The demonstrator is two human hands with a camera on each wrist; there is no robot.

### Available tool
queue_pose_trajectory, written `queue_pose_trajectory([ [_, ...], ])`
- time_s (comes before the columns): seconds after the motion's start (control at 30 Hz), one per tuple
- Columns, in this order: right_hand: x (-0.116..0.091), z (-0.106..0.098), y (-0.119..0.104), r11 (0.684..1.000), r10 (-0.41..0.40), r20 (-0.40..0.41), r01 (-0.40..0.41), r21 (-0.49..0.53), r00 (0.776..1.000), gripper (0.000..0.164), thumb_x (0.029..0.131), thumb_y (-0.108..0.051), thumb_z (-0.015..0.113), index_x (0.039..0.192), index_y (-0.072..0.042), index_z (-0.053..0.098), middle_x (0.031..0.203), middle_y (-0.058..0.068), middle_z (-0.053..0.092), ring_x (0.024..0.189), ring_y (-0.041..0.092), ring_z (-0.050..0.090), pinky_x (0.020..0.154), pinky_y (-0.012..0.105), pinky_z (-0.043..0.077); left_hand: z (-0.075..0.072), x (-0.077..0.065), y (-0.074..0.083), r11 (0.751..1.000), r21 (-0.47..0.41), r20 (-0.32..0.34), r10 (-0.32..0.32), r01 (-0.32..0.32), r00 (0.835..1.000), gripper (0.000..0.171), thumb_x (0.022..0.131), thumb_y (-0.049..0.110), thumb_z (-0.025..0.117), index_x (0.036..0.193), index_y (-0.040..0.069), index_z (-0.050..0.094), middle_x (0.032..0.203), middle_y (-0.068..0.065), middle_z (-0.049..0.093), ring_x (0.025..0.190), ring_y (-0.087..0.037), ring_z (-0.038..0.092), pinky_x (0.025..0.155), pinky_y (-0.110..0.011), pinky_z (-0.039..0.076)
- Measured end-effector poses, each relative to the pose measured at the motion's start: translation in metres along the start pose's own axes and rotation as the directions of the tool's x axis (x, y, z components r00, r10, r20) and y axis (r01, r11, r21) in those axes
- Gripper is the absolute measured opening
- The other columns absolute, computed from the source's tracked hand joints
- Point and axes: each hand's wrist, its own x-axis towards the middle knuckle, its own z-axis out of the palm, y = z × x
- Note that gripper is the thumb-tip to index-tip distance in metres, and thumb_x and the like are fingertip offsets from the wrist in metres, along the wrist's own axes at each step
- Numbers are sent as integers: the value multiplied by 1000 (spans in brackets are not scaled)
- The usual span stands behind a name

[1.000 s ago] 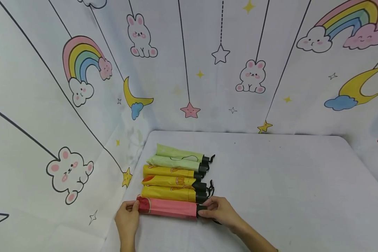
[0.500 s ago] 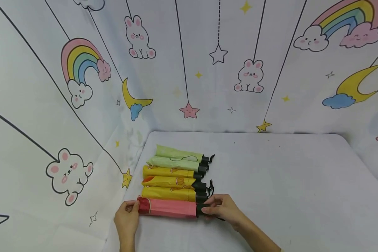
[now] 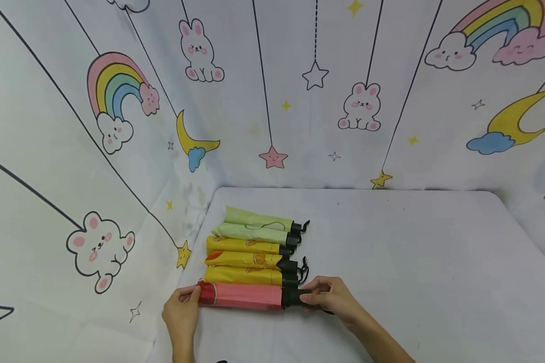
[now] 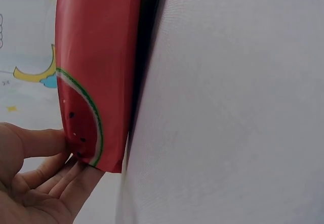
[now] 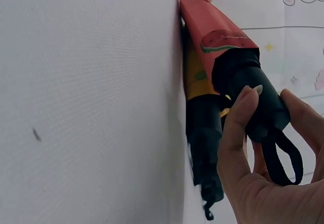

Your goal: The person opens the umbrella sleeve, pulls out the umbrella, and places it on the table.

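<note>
A folded pink umbrella (image 3: 249, 296) with a watermelon print lies nearest the front in the head view. My left hand (image 3: 180, 313) pinches its red end, thumb on one side and fingers on the other, as the left wrist view shows. At the opposite end my right hand (image 3: 335, 301) grips the black handle (image 5: 260, 95) between thumb and fingers. A black wrist strap (image 5: 298, 166) loops from the handle in the right wrist view. Just behind the pink umbrella lie three folded yellow umbrellas (image 3: 242, 276), their black handles pointing right.
Two pale green folded umbrellas (image 3: 254, 234) lie behind the yellow ones. All rest on the left part of a white table (image 3: 404, 262). A white cloth with cartoon drawings (image 3: 300, 116) rises behind and to the left. A small dark object (image 3: 221, 361) peeks in at the bottom edge.
My right hand has moved a little to the right with the handle, and more black shows beyond the pink fabric. My left hand stays at the red end.
</note>
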Motion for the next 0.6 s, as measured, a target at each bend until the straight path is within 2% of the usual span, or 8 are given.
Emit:
queue_pose_trajectory([
  [0.13, -1, -5, -1, 1000, 16, -14, -16, -9, 1000, 37, 86, -12, 85, 110, 12, 70, 96, 16, 73, 79, 28, 76, 77, 39, 64, 0, 0, 1, 1000, -26, -14, 5, -6, 1000, 15, 96, 10, 76, 101, -4, 75, 101, -27, 76, 98, -40, 76, 67, -21, 60],
  [0.27, -3, -10, -1, 999, 26, -27, -27, -20, 999, 35, 86, -12, 84, 110, 10, 71, 98, 15, 73, 80, 29, 76, 78, 37, 63, 2, 0, 0, 997, -79, -18, 13, -14, 1000, 14, 94, 5, 77, 104, -4, 74, 101, -27, 76, 93, -35, 77, 62, -9, 53],
  [0.43, -3, -13, 1, 999, 33, -34, -34, -25, 999, 35, 86, -13, 84, 110, 9, 71, 99, 15, 74, 80, 29, 76, 79, 36, 62, 1, 1, -2, 989, -149, -12, 11, -13, 1000, 21, 88, -5, 79, 108, -5, 71, 103, -28, 76, 87, -27, 79, 63, -9, 53],
  [0.6, -5, -16, 1, 999, 35, -34, -35, -22, 999, 35, 86, -14, 85, 110, 9, 71, 99, 16, 75, 80, 29, 76, 78, 35, 62, 1, 0, -4, 988, -153, -9, 6, -7, 1000, 23, 87, -7, 79, 109, -5, 70, 104, -29, 75, 88, -29, 78, 63, -10, 54],
])
